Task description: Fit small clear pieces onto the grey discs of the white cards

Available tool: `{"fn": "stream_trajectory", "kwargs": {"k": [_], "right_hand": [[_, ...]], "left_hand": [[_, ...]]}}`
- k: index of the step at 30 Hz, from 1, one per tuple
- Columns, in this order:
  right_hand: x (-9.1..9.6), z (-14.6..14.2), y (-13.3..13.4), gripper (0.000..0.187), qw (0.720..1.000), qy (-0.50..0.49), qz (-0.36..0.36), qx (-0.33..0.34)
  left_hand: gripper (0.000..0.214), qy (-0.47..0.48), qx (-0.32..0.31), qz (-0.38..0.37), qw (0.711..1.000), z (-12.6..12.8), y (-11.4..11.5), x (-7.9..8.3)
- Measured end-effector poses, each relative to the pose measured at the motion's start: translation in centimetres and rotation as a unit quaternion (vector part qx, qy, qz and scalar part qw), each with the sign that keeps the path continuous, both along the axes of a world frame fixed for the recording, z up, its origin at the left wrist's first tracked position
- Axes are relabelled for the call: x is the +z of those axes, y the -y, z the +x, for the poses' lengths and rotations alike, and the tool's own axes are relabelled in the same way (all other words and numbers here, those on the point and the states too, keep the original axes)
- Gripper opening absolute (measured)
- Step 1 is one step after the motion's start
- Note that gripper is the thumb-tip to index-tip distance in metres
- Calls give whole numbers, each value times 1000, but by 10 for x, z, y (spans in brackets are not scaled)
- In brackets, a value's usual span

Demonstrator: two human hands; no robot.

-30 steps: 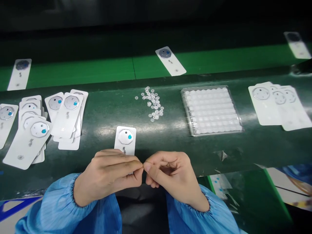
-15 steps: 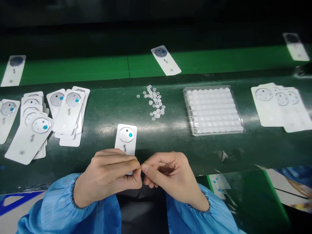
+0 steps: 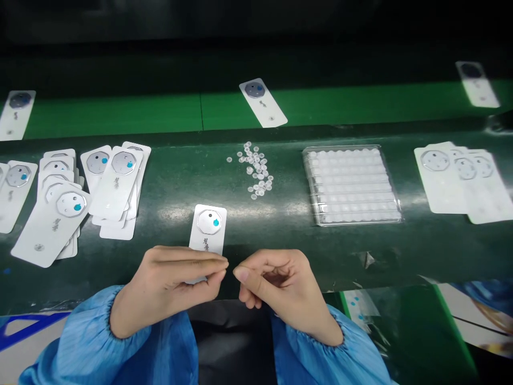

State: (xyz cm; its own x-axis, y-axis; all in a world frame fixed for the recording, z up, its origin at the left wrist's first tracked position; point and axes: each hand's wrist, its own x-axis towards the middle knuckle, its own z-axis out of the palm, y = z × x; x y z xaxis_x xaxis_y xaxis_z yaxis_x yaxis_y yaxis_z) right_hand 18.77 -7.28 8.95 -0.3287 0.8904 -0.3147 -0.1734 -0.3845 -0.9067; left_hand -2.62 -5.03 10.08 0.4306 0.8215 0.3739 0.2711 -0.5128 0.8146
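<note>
Two hands, the left hand (image 3: pixel 172 283) and the right hand (image 3: pixel 276 283), one white card (image 3: pixel 208 230) at lower centre, three upper cards (image 3: pixel 263 104) along the green belt, three right-hand cards (image 3: pixel 435 176), a left-hand heap of cards (image 3: pixel 116 182) too overlapped to count, one clear blister tray (image 3: pixel 351 219), and dozens of small clear discs (image 3: pixel 260 176).

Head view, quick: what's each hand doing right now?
Left hand: closed, holding a white card.
Right hand: fingers curled, thumb pinched against them; cannot tell if it holds anything.

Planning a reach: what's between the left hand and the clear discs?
In the head view, a white card with an octagonal label, its lower end in the left hand.
</note>
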Motion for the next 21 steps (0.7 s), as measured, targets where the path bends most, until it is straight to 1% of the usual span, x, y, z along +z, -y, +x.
{"fn": "stream_trajectory", "kwargs": {"k": [2,6,9,12,16,18,21], "right_hand": [[0,-1,1,12,999,19,30,-5],[0,-4,3,2,994,45,94,-19],[0,-6,5,3,989,67,128,-34],[0,-7,6,7,984,89,148,-42],[0,-7,8,7,980,101,161,-49],[0,-6,8,7,980,104,164,-46],[0,-4,9,9,980,106,166,-24]], "left_hand": [[21,20,-15,-11,1000,2,2,-1],[19,29,-23,-21,999,7,4,0],[17,30,-15,-24,999,9,5,0],[14,25,-9,-14,1000,10,6,1],[10,-19,-6,3,1000,11,6,4],[15,-39,-8,10,999,11,5,6],[21,-47,-18,4,999,11,4,6]]}}
